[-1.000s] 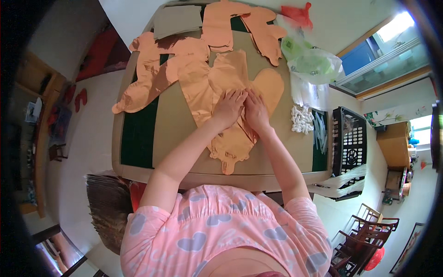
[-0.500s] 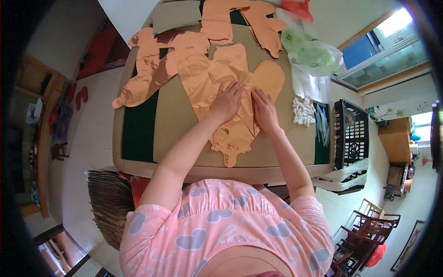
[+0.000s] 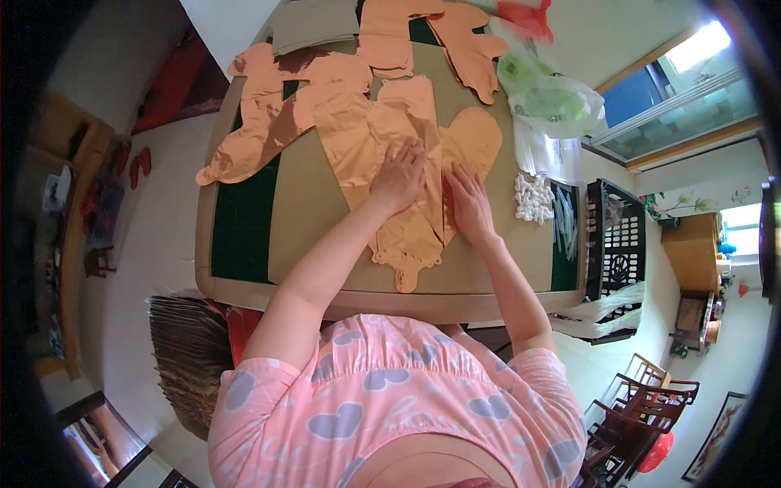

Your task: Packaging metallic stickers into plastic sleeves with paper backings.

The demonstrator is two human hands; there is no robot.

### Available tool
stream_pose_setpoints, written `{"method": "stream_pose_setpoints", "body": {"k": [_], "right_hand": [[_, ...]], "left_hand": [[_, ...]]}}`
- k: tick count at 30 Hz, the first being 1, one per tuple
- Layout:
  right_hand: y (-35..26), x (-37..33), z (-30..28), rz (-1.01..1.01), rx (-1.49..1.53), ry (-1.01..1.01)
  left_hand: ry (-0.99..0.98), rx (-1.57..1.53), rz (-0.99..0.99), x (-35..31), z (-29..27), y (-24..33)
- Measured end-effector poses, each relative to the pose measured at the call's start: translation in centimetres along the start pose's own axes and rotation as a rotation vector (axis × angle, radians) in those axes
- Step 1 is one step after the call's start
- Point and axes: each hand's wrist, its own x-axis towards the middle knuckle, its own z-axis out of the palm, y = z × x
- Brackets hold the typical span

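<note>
Far L of table: foil shape [image 3: 260, 122], w/ card stack [image 3: 316, 28] up top. Centre: folded foil [image 3: 407, 232], lying flat on brown board [image 3: 301, 220], narrow end toward the bottom edge of frame. L hand [image 3: 399, 179] rests palm-down on it, fingers a bit bent, not clasped round anything. R hand [image 3: 469, 203] lies just R, fingers fairly straight along the fold edge, no pinch seen; can't tell if any tips are under the foil. Then, on the R side: plastic bag [image 3: 553, 102], white bits [image 3: 533, 199], clear tubes [image 3: 564, 220], black crate [image 3: 618, 248].

To smooth it well, I'd say: L palm steady as anchor, R fingers flat, light strokes along the fold, wrinkles pushed outward, edges kept lined up; thin foil prob. creases if dragged.

Vs 1 s ago: hands were tog. mid-foil, fingertips abt touching; now apart w/ a strip of foil showing btwn. Foil in approx. same spot.
</note>
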Motion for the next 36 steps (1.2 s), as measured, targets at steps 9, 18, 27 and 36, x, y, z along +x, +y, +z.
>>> {"method": "stream_pose_setpoints", "body": {"k": [9,18,27,36], "right_hand": [[-0.8,-4.5,-1.1,-0.156,0.026,-0.124],[-1.5,-7.8,-3.9,-0.256,0.047,-0.218],[-2.2,-1.2,-2.8,-0.068,0.247,-0.081],[0.3,7.8,5.3,-0.009,0.085,0.129]], "left_hand": [[0.051,-0.023,0.007,0.0,0.2,0.3],[0.025,-0.026,0.009,0.1,0.2,0.2],[-0.008,0.01,0.002,0.0,-0.3,0.1],[0.048,-0.04,-0.004,0.0,-0.3,-0.1]]}}
